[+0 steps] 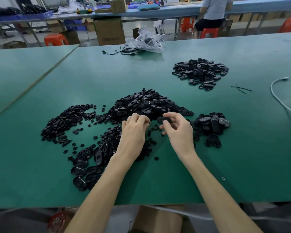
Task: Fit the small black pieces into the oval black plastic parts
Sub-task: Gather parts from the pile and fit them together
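"Head view, starting at the left: what is heaped there?" the first asks.

"The small black pieces (65,121), spread loose on the green tabletop (32,179), probably so that one can be picked out without digging."

"And the person's left hand?"

"The left hand (134,130) sits at centre frame, fingertips bunched just beside the main heap of oval parts (146,102). Its grip is curled tight, but whether a piece sits between the fingertips cannot be told."

"The part being worked on?"

"Just right of that, the right hand (179,132) pinches one oval part (164,120) between thumb and fingers, lifted off the tabletop. Its long axis runs roughly left to right across the frame, one end towards the left hand, broad face up to the camera. It is likely held that way so a piece can be pressed in."

"Further right?"

"A smaller heap (210,123) lies near the right hand, and a far heap (200,73) sits upper right, well apart. These may be finished parts, though that cannot be seen."
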